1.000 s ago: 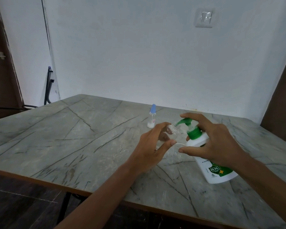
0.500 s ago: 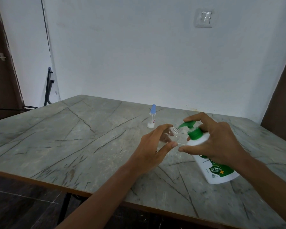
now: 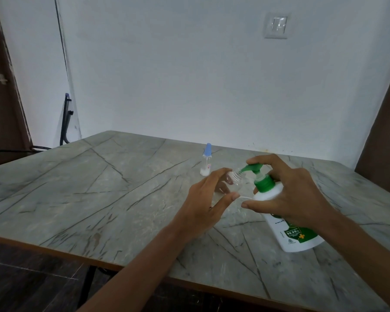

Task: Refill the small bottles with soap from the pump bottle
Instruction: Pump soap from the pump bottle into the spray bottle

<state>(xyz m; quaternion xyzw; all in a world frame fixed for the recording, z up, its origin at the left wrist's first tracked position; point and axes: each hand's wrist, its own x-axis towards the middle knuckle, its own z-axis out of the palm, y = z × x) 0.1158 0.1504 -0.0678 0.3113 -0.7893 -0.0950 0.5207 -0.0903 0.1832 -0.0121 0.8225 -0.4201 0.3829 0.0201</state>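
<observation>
A white pump bottle with a green pump head and green label stands tilted on the marble table. My right hand grips its shoulder, with a finger on top of the pump head. My left hand holds a small clear bottle, uncapped, its threaded mouth right under the green nozzle. A second small bottle with a blue cap stands upright farther back, apart from both hands.
The table's front edge runs across the lower view, with dark floor below it. A white wall with a switch plate stands behind. A black metal frame leans at the back left corner.
The pump head went down half a second ago under my right finger and has come back up. The left hand keeps the small clear bottle at the nozzle.
</observation>
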